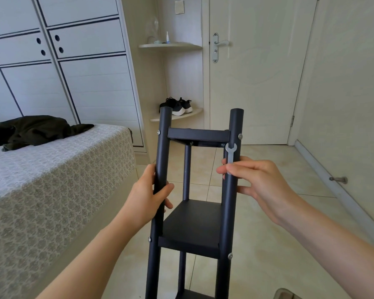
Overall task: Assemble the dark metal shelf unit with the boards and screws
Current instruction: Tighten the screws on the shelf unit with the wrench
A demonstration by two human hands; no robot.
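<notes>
The dark metal shelf unit (192, 223) stands upright in front of me, with round posts and dark boards bolted between them. Silver screw heads show on the posts near each board. My left hand (151, 195) grips the left post (162, 158) at mid-height. My right hand (257, 182) wraps round the right post (232, 201) and also pinches a small silver flat wrench (230, 155) against it, with the wrench's open jaw pointing up just under the top board (198, 134). A third post shows behind, between the boards.
A bed (52, 180) with a patterned cover and dark clothes on it lies close on the left. A white wardrobe stands behind it. Corner shelves hold black shoes (177, 105). A closed door (257, 67) is ahead, a wall runs along the right, and the floor is tiled.
</notes>
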